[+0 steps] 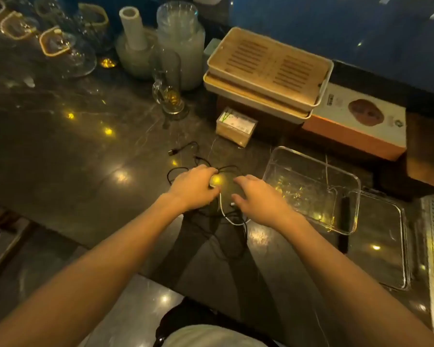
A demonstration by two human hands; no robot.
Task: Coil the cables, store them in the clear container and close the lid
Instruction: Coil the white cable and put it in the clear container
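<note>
- Black cables (185,169) lie in a loose tangle on the dark counter (60,146), just left of the clear container (311,189); one plug end (172,152) trails toward the far side.
- White cable (224,211) runs through the tangle, looping between the two hands.
- Left hand (192,186) rests on the tangle, fingers curled down over the black strands; whether they pinch a strand cannot be told.
- Right hand (257,196) hovers palm down over the tangle, fingers relaxed and slightly spread, holding nothing visible.
- Clear container stands open; thin wire and glints show inside.
- Lid (383,241) lies flat on the counter, just right of the container.
- Behind: small card box (236,126), stacked wooden trays (268,71), orange-and-white carton (361,121).
- Far left: glassware (60,46), glass jar (180,38).
</note>
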